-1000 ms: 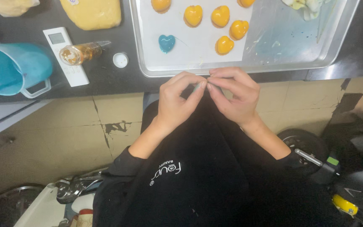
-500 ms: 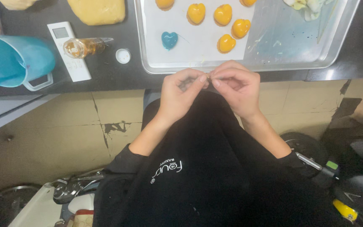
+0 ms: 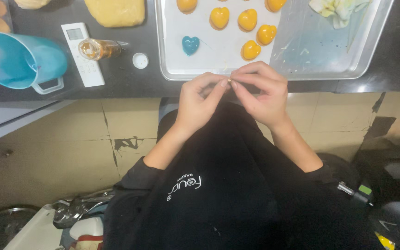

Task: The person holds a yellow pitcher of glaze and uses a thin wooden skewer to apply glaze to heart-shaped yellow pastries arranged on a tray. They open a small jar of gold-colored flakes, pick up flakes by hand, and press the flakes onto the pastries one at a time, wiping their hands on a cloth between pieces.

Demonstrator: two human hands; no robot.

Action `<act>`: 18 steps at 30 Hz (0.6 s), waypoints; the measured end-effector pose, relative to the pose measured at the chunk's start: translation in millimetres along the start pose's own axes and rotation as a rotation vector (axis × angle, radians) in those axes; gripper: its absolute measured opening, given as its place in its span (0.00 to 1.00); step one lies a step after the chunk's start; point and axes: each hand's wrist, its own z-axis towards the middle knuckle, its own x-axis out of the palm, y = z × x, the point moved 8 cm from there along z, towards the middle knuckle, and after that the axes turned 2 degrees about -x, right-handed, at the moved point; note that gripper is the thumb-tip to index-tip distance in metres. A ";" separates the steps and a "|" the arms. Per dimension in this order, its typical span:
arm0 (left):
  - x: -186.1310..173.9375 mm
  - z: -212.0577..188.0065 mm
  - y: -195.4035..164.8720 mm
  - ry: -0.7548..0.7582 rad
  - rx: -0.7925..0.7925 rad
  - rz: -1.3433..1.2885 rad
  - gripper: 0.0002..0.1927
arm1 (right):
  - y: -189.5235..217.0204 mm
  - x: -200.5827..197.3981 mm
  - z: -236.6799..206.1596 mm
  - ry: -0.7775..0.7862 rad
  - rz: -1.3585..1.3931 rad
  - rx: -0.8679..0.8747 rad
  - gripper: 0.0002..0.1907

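Note:
My left hand [image 3: 199, 101] and my right hand [image 3: 261, 90] meet at the near edge of a black counter [image 3: 130, 78], fingertips pinched together on a tiny yellowish bit [image 3: 229, 81] too small to identify. Just beyond them lies a metal baking tray [image 3: 172, 74] lined with white paper. On it sit several yellow heart-shaped pieces [image 3: 251, 49] and one blue heart-shaped piece [image 3: 190, 45]. My black sleeves and top fill the lower view.
A blue jug [image 3: 21, 60], a white remote-like device [image 3: 83, 54], a small amber bottle [image 3: 99, 48] lying on its side, a white cap [image 3: 140, 60] and a slab of yellow dough [image 3: 115, 12] are left of the tray. Crumpled wrap [image 3: 336, 7] sits at the tray's far right. Tiled floor lies below.
Both hands stay pinched together; they have shifted slightly toward the tray edge, and the view has moved a little.

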 end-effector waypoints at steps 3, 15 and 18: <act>-1.7 -0.8 -17.2 -0.029 0.090 0.125 0.08 | 6.5 -1.8 1.5 -0.025 -0.100 -0.053 0.08; -6.0 1.7 -13.1 -0.073 0.069 0.168 0.08 | 0.8 -7.2 0.4 -0.011 -0.080 -0.052 0.09; -8.8 3.3 -6.1 -0.075 0.041 0.143 0.08 | -33.3 -26.6 -10.4 -0.083 -0.089 0.039 0.04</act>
